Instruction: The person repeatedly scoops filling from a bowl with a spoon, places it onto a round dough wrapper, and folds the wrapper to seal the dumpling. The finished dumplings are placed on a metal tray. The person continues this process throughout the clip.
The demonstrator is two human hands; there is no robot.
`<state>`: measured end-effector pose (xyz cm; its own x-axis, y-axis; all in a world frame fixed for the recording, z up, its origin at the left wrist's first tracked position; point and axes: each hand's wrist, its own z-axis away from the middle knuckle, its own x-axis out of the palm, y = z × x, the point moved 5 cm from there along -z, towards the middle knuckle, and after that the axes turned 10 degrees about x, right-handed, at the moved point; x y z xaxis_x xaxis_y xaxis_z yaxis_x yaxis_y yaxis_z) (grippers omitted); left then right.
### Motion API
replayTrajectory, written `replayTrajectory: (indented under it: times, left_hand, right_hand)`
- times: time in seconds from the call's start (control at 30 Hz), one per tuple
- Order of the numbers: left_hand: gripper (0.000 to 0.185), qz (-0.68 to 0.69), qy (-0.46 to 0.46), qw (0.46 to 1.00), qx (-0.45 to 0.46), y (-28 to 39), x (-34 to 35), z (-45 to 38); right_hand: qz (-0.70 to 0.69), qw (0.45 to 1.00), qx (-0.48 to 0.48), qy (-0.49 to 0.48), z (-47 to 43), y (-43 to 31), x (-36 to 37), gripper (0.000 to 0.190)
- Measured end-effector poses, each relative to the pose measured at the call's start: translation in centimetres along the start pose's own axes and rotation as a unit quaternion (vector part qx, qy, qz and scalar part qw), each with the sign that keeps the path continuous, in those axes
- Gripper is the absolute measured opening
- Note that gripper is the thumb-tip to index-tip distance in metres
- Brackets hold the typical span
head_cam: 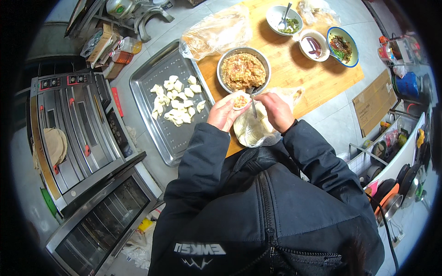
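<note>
My left hand (221, 114) cups a round dough wrapper (238, 106) with a small mound of filling (240, 101) on it. A metal spoon (254, 109) leans at the near rim of a steel bowl (220, 76) full of minced filling (243, 70), its handle toward me. My right hand (277, 111) has its fingertips beside that handle; whether they grip it is unclear. Under both hands lies a clear plastic bag (253, 135) with pale dough wrappers in it. Left of the board, a perforated metal tray (165, 138) carries many folded dumplings (178, 112).
On the wooden board (321, 93) are a white bowl of chopped greens (289, 27) with a spoon, a bowl of dark sauce (312, 45), a blue-rimmed bowl of seasonings (342, 46) and a plastic bag (221, 31). A deck oven (76, 120) stands left; shelving (390, 145) stands right.
</note>
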<state>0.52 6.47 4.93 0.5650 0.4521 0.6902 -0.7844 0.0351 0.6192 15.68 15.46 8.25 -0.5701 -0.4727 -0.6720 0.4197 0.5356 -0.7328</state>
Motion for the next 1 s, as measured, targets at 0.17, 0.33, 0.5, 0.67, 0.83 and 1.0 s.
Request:
replayTrajectory:
  times: [0.17, 0.33, 0.5, 0.67, 0.83, 1.0]
  left_hand:
    - [0.038, -0.033, -0.030, 0.998, -0.050, -0.4, 0.8, 0.2]
    - [0.040, -0.117, -0.045, 0.990, -0.064, -0.3, 1.9, 0.5]
    - [0.043, -0.192, -0.076, 0.977, -0.053, 0.1, 2.9, 0.8]
    - [0.039, -0.211, -0.096, 0.973, -0.014, 0.7, 3.8, 1.5]
    - [0.036, -0.262, -0.070, 0.962, 0.026, 1.0, 3.7, 1.6]
    - [0.032, -0.191, 0.005, 0.979, 0.068, 1.8, 3.6, 2.0]
  right_hand:
    - [-0.018, 0.996, -0.088, -0.027, -0.7, -3.0, -1.0, 0.024]
    - [-0.077, 0.994, -0.058, -0.055, -1.1, -3.1, -0.6, 0.016]
    - [-0.162, 0.979, 0.068, -0.105, -1.4, -1.9, -0.1, 0.016]
    - [-0.328, 0.888, 0.274, -0.170, -1.2, -0.5, 0.8, 0.013]
    - [-0.432, 0.853, 0.255, -0.143, -1.2, -1.0, 0.6, 0.010]
    - [-0.446, 0.865, 0.225, -0.045, -0.7, -1.8, -1.2, 0.015]
